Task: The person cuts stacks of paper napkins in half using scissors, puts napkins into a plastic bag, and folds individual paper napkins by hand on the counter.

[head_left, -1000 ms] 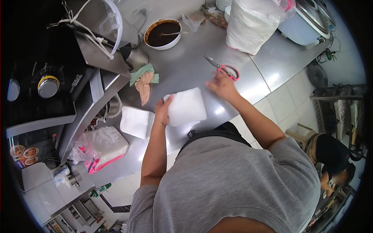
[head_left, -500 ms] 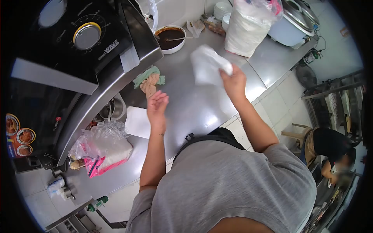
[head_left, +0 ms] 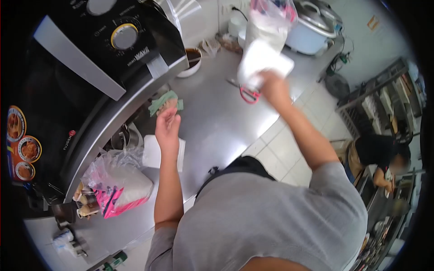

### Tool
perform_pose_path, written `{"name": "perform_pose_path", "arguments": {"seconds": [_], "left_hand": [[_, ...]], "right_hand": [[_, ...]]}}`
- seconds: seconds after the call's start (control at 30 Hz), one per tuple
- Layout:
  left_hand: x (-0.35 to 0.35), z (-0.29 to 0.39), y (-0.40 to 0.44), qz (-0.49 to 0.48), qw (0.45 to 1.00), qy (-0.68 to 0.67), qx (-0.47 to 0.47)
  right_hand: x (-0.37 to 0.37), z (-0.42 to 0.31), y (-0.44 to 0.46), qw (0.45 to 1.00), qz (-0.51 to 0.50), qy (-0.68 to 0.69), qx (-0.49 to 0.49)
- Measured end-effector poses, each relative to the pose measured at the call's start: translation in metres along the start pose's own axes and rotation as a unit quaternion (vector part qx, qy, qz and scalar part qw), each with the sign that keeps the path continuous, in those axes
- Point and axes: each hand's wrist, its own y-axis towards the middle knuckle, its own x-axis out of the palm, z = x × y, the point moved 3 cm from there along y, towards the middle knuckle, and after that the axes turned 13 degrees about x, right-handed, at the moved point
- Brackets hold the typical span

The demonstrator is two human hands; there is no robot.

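My right hand [head_left: 274, 89], blurred by motion, grips a white piece of paper [head_left: 264, 58] over the counter; whether it is a sheet or a flat bag I cannot tell. Red-handled scissors [head_left: 249, 95] show at the paper's lower edge, apparently on the counter. My left hand [head_left: 167, 131] is raised over the counter with loosely curled, open fingers and nothing in them. Just beyond its fingertips lies a crumpled green cloth [head_left: 174, 100] with a tan one. Partly behind the left wrist rests another flat white paper [head_left: 153, 151].
A black oven [head_left: 72, 99] borders the steel counter [head_left: 212, 117] on the left. Plastic-wrapped white packs [head_left: 131, 187] stand near it, and a tall bag [head_left: 266, 29] at the back. Beside these are a bowl of dark sauce [head_left: 192, 67] and a lidded cooker [head_left: 309, 31]. Another person [head_left: 377, 153] bends at right.
My right hand has swung the white paper up and toward the tall bag, and the scissors have come into view. My left hand has shifted slightly left and down. The camera view has turned.
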Motion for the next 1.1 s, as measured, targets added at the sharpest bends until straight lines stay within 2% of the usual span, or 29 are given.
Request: {"name": "perform_pose_path", "arguments": {"seconds": [0.03, 0.07, 0.13, 0.2, 0.23, 0.27, 0.33, 0.37, 0.4, 0.43, 0.47, 0.5, 0.57, 0.6, 0.7, 0.8, 0.83, 0.9, 0.93, 0.97, 1.0, 1.03, 1.07, 1.1], "left_hand": [[0.002, -0.001, 0.001, -0.028, 0.999, 0.005, 0.022], [0.009, 0.014, 0.005, -0.07, 0.993, 0.042, 0.087], [0.033, 0.067, 0.011, -0.149, 0.959, 0.119, 0.209], [0.065, 0.103, 0.006, -0.221, 0.931, 0.198, 0.214], [0.073, 0.103, 0.006, -0.255, 0.925, 0.214, 0.184], [0.081, 0.103, 0.006, -0.29, 0.916, 0.232, 0.155], [0.096, 0.081, 0.003, -0.361, 0.906, 0.218, 0.035], [0.097, 0.072, 0.004, -0.336, 0.919, 0.191, -0.079], [0.098, 0.065, 0.005, -0.285, 0.945, 0.107, -0.117], [0.098, 0.058, 0.006, -0.232, 0.96, 0.021, -0.157], [0.104, 0.051, 0.007, -0.175, 0.963, -0.066, -0.195], [0.114, 0.047, 0.01, -0.135, 0.963, -0.101, -0.209], [0.137, 0.038, 0.017, -0.053, 0.955, -0.168, -0.238], [0.152, 0.03, 0.021, -0.044, 0.961, -0.167, -0.216], [0.205, 0.012, 0.034, -0.014, 0.978, -0.141, -0.152], [0.27, 0.032, 0.069, 0.007, 0.991, -0.129, -0.04], [0.288, 0.041, 0.082, -0.001, 0.993, -0.117, -0.003], [0.318, 0.067, 0.112, 0.013, 0.992, -0.076, 0.103], [0.331, 0.078, 0.129, 0.024, 0.985, -0.069, 0.157], [0.34, 0.087, 0.151, 0.037, 0.963, -0.132, 0.231], [0.346, 0.096, 0.175, 0.049, 0.933, -0.192, 0.3], [0.347, 0.105, 0.204, 0.064, 0.953, -0.152, 0.256], [0.345, 0.108, 0.235, 0.078, 0.968, -0.113, 0.209], [0.35, 0.092, 0.269, 0.046, 0.948, 0.068, 0.307]], "right_hand": [[-0.009, -0.048, -0.003, 0.993, -0.014, 0.003, -0.113], [-0.012, -0.085, -0.014, 0.977, -0.032, 0.014, -0.21], [-0.012, -0.103, -0.012, 0.981, -0.123, 0.069, -0.131], [-0.014, -0.1, -0.002, 0.967, -0.218, 0.124, -0.053], [-0.016, -0.1, -0.001, 0.948, -0.277, 0.156, -0.017], [-0.02, -0.101, 0.002, 0.936, -0.296, 0.19, -0.007], [-0.031, -0.096, 0.004, 0.911, -0.322, 0.257, 0.02], [-0.031, -0.078, 0.008, 0.897, -0.374, 0.228, 0.055], [-0.028, -0.062, 0.01, 0.847, -0.348, 0.386, 0.108], [-0.021, -0.044, 0.008, 0.772, -0.31, 0.533, 0.154], [-0.015, -0.028, 0.006, 0.673, -0.264, 0.664, 0.192], [-0.01, -0.021, 0.001, 0.612, -0.257, 0.713, 0.226], [0.0, -0.013, -0.015, 0.529, -0.278, 0.749, 0.286], [-0.004, -0.006, -0.013, 0.485, -0.29, 0.763, 0.313], [-0.044, 0.032, 0.01, 0.681, -0.309, 0.598, 0.287], [-0.089, 0.075, 0.046, 0.73, -0.262, 0.582, 0.245], [-0.108, 0.086, 0.059, 0.763, -0.233, 0.553, 0.239], [-0.145, 0.106, 0.092, 0.792, -0.204, 0.537, 0.207], [-0.17, 0.11, 0.113, 0.826, -0.145, 0.522, 0.159], [-0.194, 0.111, 0.134, 0.852, -0.086, 0.504, 0.11], [-0.216, 0.112, 0.159, 0.809, -0.035, 0.584, 0.057], [-0.231, 0.115, 0.185, 0.747, -0.044, 0.664, 0.005], [-0.245, 0.11, 0.214, 0.645, -0.15, 0.747, -0.064], [-0.245, 0.112, 0.243, 0.527, -0.322, 0.78, -0.103]]}}
